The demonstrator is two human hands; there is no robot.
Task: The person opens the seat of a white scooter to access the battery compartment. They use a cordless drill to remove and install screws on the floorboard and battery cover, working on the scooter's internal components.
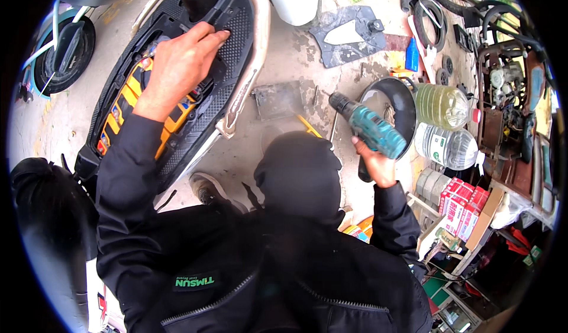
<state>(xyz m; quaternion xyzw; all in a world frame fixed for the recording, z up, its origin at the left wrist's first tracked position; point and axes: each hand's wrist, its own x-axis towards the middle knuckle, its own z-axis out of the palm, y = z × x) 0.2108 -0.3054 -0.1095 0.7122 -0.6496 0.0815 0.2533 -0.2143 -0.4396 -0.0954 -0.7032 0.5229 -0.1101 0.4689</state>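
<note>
A cordless drill (373, 126) with a teal and black body is in my right hand (376, 166), its chuck aimed away to the far left. My fingers wrap round its grip. On the left, my left hand (180, 67) reaches over the black footboard (238, 52) of a scooter. Its fingers are curled together at the ribbed surface; whatever they pinch is too small or hidden to name. Below that wrist, yellow and black batteries (127, 99) lie in the open floor compartment. A pale curved trim (255, 49) borders the footboard on its right.
A black round pan (403, 105) sits behind the drill, with two large plastic bottles (441, 105) beside it. Beyond are a grey plastic panel (346, 34) and a blue bottle (412, 55). Red and white boxes (458, 206) stand at right. Loose tyres (431, 25) lie far right.
</note>
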